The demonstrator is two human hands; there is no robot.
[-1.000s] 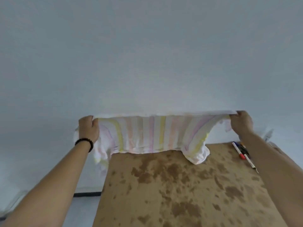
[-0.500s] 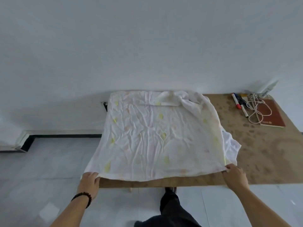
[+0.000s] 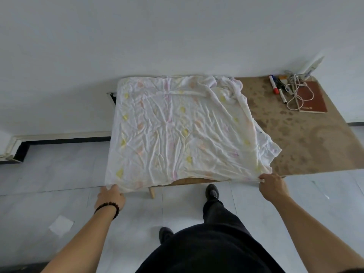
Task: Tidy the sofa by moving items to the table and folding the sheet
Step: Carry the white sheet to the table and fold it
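A white sheet (image 3: 177, 131) with faint yellow and pink marks lies spread and wrinkled over the left part of the brown mottled table (image 3: 307, 146). Its near edge hangs over the table's front. My left hand (image 3: 110, 197), with a dark bead bracelet on the wrist, grips the sheet's near left corner. My right hand (image 3: 272, 185) pinches the near right corner at the table's front edge. The far right of the sheet is bunched up.
At the table's far right lie a brown notebook (image 3: 313, 101), a coiled white cable (image 3: 297, 93) and several markers (image 3: 275, 87). My legs and dark shoes (image 3: 211, 191) stand on the pale tiled floor. A white paper scrap (image 3: 61, 225) lies on the floor at left.
One second ago both hands held the sheet up high by its top edge. They have brought it down and laid it flat on the table, keeping hold of the near corners.
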